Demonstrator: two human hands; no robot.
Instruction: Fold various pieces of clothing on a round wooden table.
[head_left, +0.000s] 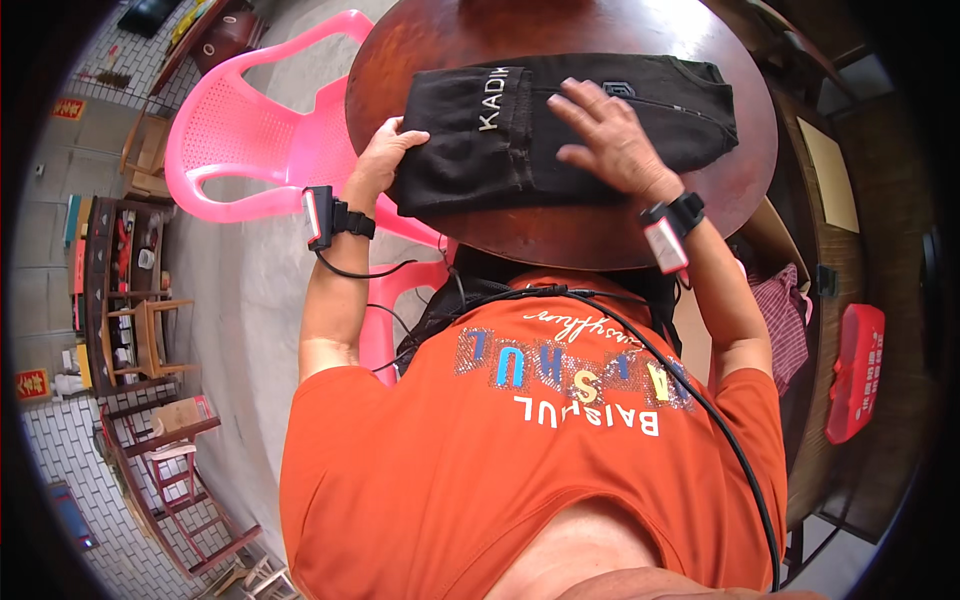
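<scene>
A black garment with pale lettering lies partly folded on a round, dark wooden table. The folded part is at the left; a rounded edge and a small badge show at its right end. My left hand grips the garment's left edge, thumb on top and the other fingers mostly hidden. Over the middle of the cloth is my right hand, palm down with its fingers apart, holding nothing; whether it touches the fabric is unclear. Each wrist wears a black strap with a small device.
Pink plastic chairs stand left of the table and below it. A cable hangs from the left wrist device, and another crosses my orange shirt. At the right are a striped cloth, a cardboard box and a red case on a wooden surface.
</scene>
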